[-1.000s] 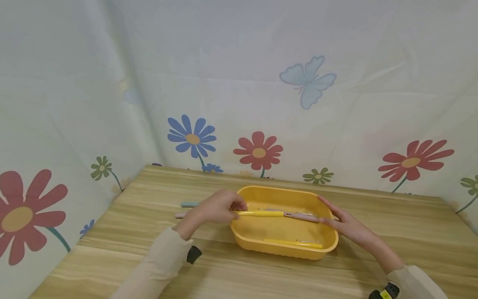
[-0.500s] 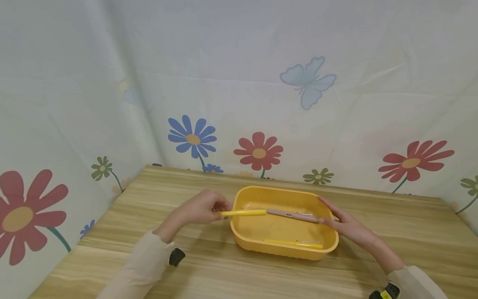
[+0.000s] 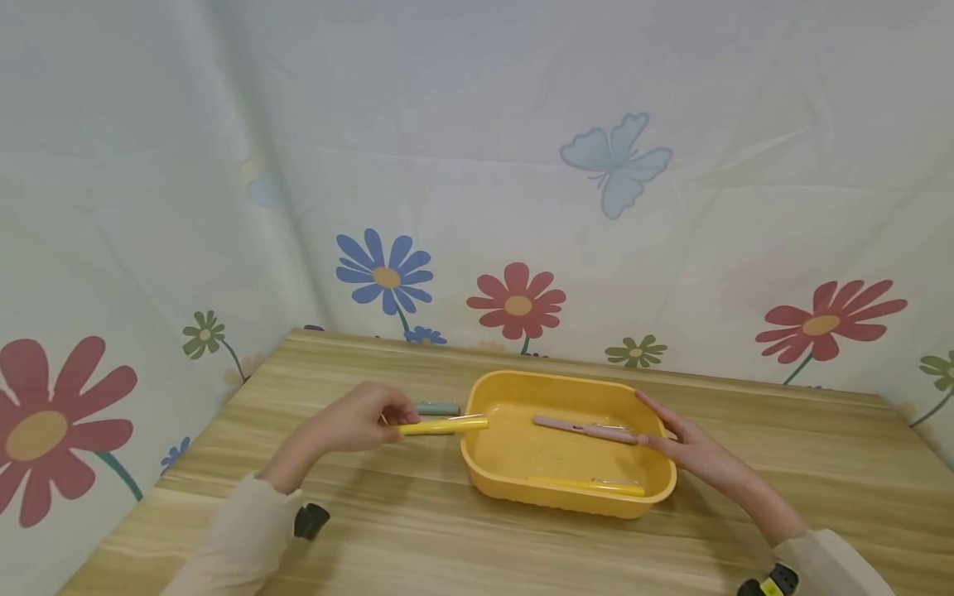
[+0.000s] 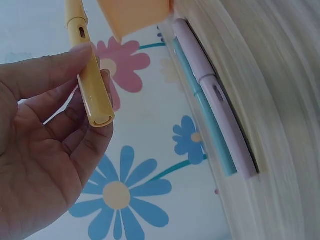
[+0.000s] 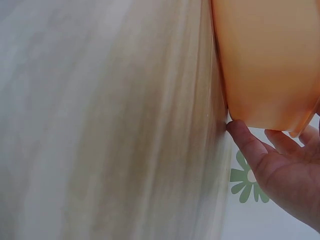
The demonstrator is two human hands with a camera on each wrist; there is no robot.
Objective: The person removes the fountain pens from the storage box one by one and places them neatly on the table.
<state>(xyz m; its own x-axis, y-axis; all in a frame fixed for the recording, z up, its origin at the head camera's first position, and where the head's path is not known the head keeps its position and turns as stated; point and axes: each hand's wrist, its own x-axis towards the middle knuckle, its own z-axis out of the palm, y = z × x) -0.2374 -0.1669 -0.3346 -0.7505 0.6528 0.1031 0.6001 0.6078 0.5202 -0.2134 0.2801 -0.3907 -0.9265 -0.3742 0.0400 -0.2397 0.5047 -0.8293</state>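
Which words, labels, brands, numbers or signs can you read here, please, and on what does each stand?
None can be read.
Yellow patch on the black device at the right sleeve: too small to tell whether it is marked.
Held yellow pen and tub: no lettering to be made out.

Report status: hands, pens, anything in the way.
Left hand holding yellow pen at left end of basket; right hand against its right end. Mauve pen, second yellow pen inside. No obvious obstruction.
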